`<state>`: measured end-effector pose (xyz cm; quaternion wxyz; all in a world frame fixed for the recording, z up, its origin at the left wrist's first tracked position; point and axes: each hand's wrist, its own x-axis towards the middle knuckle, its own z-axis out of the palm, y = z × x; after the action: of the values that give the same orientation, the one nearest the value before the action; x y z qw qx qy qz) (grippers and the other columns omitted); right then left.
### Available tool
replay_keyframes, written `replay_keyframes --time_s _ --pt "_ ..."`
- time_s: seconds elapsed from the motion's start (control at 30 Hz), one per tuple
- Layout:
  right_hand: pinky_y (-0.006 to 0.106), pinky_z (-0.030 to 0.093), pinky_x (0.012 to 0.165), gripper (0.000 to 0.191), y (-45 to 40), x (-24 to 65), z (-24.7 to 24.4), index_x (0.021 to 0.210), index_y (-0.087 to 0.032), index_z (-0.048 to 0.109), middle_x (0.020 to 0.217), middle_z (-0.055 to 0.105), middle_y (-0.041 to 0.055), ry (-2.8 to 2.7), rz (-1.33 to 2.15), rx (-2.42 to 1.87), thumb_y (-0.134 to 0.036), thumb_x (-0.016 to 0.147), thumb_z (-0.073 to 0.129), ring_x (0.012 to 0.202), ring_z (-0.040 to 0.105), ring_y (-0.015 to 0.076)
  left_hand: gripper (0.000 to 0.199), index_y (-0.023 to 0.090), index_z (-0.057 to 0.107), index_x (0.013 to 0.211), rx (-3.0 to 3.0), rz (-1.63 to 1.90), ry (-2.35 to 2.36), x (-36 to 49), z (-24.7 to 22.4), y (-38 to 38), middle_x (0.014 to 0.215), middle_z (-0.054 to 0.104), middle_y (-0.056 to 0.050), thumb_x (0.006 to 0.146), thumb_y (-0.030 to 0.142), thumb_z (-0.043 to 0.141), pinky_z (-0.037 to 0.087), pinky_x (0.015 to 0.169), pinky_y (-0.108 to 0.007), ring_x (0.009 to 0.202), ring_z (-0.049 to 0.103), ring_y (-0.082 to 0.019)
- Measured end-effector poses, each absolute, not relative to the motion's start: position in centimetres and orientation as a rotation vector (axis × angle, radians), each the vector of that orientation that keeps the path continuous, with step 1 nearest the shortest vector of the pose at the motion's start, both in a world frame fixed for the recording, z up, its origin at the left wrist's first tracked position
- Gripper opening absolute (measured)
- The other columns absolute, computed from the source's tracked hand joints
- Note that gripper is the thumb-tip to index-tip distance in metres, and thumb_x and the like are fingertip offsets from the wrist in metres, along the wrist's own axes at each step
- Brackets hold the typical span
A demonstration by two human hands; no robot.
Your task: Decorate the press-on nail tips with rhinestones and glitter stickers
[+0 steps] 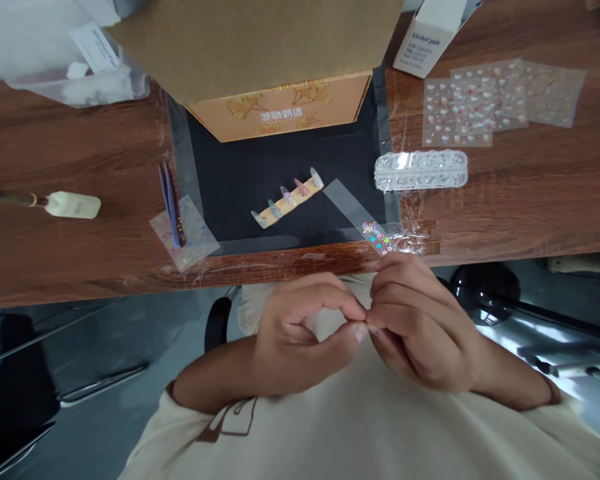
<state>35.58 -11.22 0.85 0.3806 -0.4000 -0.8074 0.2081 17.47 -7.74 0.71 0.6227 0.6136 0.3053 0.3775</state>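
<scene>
Over my lap, just off the table's front edge, my left hand (313, 337) and my right hand (423, 323) meet fingertip to fingertip. Both are closed in a pinch; whatever lies between the fingertips is too small and hidden to name. A clear plastic strip with bright flower-shaped pieces (379, 238) lies on the table edge, its lower end close behind my right hand's knuckles; I cannot tell whether they touch. Beyond my hands, a pale wooden-looking stick (289, 202) carries several decorated false nails (303, 188) in a slanted row on a black mat (240, 157).
A cardboard box (290, 110) stands at the mat's back. Right are a clear compartment case (421, 170), sticker sheets (457, 113) and an alcohol pads box (430, 40). Left are blue tweezers (169, 207) on a sticker sheet (197, 233), a whitish bottle-like object (73, 205) and a plastic tray (80, 90).
</scene>
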Motion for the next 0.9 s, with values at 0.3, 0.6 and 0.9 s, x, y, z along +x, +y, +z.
replay_keyframes --time_s 0.3,0.6,0.9 --pt "0.042 0.051 0.071 0.015 -11.2 35.5 0.5 0.082 -0.021 0.049 0.066 0.055 -0.0001 -2.094 0.499 -1.002 -0.008 0.08 0.057 0.069 0.05 0.017 0.007 0.014 0.065 0.078 1.434 0.929 0.716 17.8 0.5 -8.6 0.069 0.07 -0.004 0.078 0.008 0.066 0.059 0.064 -0.026 0.065 0.067 -0.014" --pt "0.042 0.051 0.07 0.012 -11.5 35.6 0.6 0.082 -0.021 0.048 0.064 0.054 -0.0005 -2.087 0.554 -1.025 -0.013 0.085 0.056 0.069 0.05 0.0168 0.009 0.015 0.064 0.081 1.468 0.981 0.65 18.1 0.1 -8.8 0.072 0.071 -0.005 0.079 0.007 0.065 0.062 0.066 -0.026 0.069 0.071 -0.015" --pt "0.042 0.051 0.072 0.013 -11.5 35.6 0.3 0.081 -0.021 0.049 0.065 0.057 0.0002 -2.065 0.551 -1.051 -0.011 0.085 0.055 0.07 0.053 0.0171 0.012 0.015 0.063 0.087 1.545 1.04 0.658 18.0 -0.2 -9.1 0.077 0.073 -0.004 0.08 0.005 0.064 0.064 0.072 -0.024 0.074 0.073 -0.014"
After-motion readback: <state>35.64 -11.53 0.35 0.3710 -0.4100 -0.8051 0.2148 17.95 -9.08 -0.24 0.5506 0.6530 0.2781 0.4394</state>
